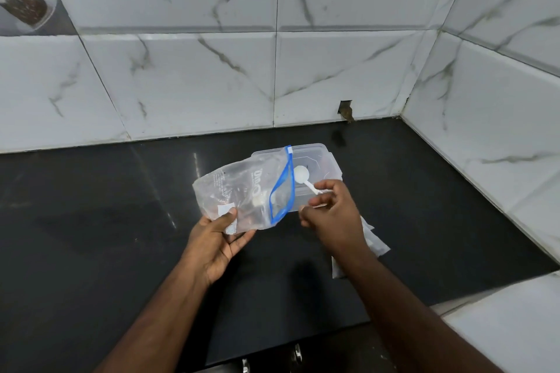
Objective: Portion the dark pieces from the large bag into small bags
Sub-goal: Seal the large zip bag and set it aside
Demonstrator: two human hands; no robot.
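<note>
The left hand [218,239] holds the big bag [242,191] by its bottom corner above the black table [91,221], thumb on top, its blue zip mouth gaping toward the right hand [328,215]. That grip pinches a white spoon [304,179]; small bags [374,244] lie under its wrist. Behind sits a clear tub [318,157], by the tiled wall [181,76].

The zip bag [239,191] is clear plastic with a bright blue zipper strip along its mouth, faint white print on its side and a white label patch; dark brown pieces [242,212] show through it. The measuring spoon [304,177] is white. The lidded container [315,160] is translucent. The table [91,221] is glossy black. The wall tiles [181,70] are white with grey-brown marble veining.
</note>
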